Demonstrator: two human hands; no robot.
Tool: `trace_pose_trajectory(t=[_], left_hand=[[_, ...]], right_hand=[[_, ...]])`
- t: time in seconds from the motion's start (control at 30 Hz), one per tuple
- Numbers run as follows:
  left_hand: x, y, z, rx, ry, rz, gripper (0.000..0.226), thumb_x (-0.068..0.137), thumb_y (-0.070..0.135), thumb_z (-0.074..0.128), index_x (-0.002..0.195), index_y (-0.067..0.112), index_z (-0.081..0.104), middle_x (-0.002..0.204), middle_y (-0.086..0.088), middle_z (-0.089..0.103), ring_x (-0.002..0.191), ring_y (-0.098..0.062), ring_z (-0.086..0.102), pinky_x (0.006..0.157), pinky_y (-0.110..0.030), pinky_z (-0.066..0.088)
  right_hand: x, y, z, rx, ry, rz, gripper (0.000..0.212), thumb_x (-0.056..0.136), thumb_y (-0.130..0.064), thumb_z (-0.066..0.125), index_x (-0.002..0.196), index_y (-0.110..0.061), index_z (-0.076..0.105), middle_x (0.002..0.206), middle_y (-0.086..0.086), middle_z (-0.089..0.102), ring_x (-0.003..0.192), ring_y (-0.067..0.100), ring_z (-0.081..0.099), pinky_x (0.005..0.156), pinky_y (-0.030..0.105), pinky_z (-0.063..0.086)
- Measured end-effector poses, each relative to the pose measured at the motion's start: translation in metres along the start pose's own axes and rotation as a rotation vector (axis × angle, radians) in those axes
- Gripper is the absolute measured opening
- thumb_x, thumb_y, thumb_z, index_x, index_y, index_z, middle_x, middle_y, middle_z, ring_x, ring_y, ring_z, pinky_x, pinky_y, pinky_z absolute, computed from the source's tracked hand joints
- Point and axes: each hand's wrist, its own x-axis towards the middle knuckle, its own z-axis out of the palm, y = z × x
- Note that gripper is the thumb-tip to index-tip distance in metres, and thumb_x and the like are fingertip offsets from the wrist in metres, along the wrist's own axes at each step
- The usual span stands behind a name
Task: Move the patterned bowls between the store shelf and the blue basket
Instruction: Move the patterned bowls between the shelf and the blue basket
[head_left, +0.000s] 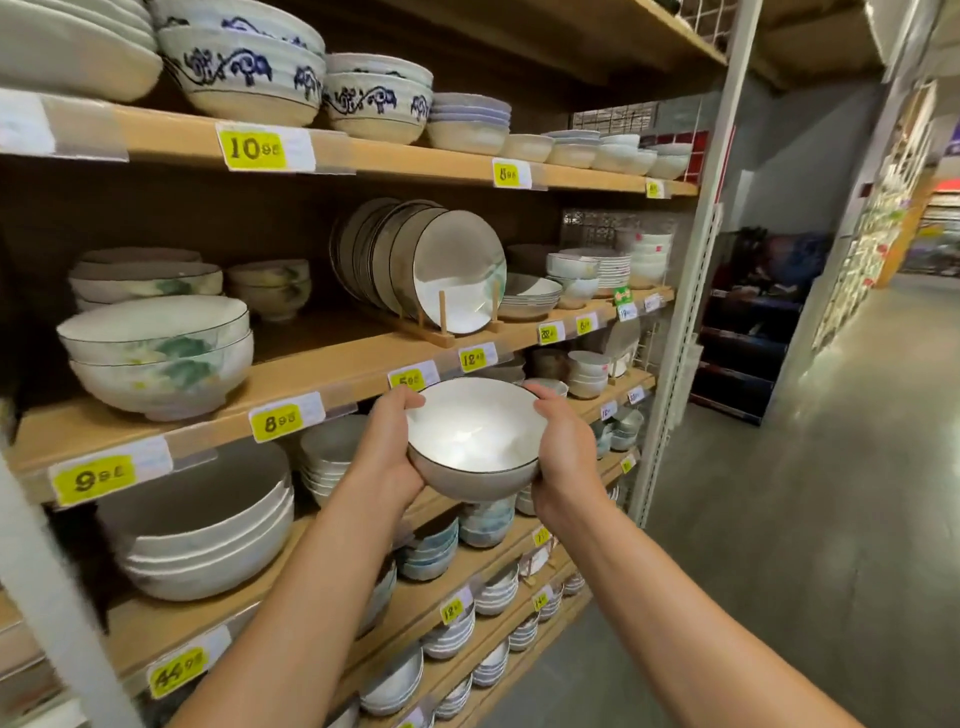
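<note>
Two bare forearms reach in from the bottom of the view, and both hands are wrapped on one bowl (472, 436) held up in the air between them. The left hand (387, 452) cups the bowl's left wall, with fingers curled up to the rim on that side. The right hand (563, 452) does the same on the bowl's right wall, fingers hooked over the far right rim. So it's a two-handed grip, one palm on each side.

The bowl is white inside with a thin dark rim and greyish outside, tipped a bit toward the camera so the inside shows. Right behind its far rim is the wooden shelf edge (337, 374) with a yellow 5.98 price tag (413, 376); the bowl isn't resting on it. Up and behind the bowl, plates (457, 275) stand in a wooden rack (441, 327). Off to the bowl's upper left sit two stacked green-patterned bowls (156, 358). The grey aisle floor (779, 519) runs to the bowl's right.
</note>
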Motion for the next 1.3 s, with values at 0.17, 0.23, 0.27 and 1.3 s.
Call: trace_pose_trajectory(t=[0.17,0.23,0.27,1.3], left_hand=[[0.045,0.022,0.007,0.011,0.076,0.006,0.025,0.085,0.016,0.046,0.106,0.01,0.057,0.103,-0.017,0.065,0.093,-0.036,0.06,0.078,-0.039,0.049],[0.058,0.03,0.007,0.02,0.119,0.012,0.017,0.083,0.018,0.049,0.097,0.012,0.056,0.1,-0.016,0.064,0.093,-0.036,0.059,0.084,-0.042,0.049],[0.064,0.034,0.007,0.026,0.144,0.022,0.015,0.083,0.018,0.05,0.095,0.013,0.056,0.101,-0.016,0.064,0.097,-0.036,0.059,0.089,-0.044,0.048],[0.174,0.11,-0.021,-0.009,0.697,0.506,0.04,0.083,0.031,0.05,0.12,0.018,0.059,0.117,-0.014,0.067,0.105,-0.032,0.063,0.087,-0.052,0.055]], right_hand=[[0.055,-0.008,0.027,0.01,-0.051,0.021,0.031,0.095,-0.014,0.038,0.103,-0.028,0.065,0.122,0.007,0.06,0.11,0.028,0.057,0.095,0.046,0.05],[0.072,-0.009,0.038,0.023,-0.076,0.046,0.034,0.094,-0.012,0.037,0.108,-0.025,0.065,0.126,0.008,0.059,0.11,0.029,0.057,0.09,0.043,0.052],[0.08,-0.009,0.044,0.027,-0.089,0.061,0.035,0.093,-0.011,0.037,0.111,-0.023,0.065,0.129,0.008,0.057,0.111,0.029,0.057,0.09,0.043,0.052],[0.243,0.017,0.235,0.088,-0.655,0.404,0.025,0.096,-0.015,0.043,0.114,-0.019,0.059,0.097,0.008,0.067,0.088,0.025,0.065,0.069,0.034,0.056]])
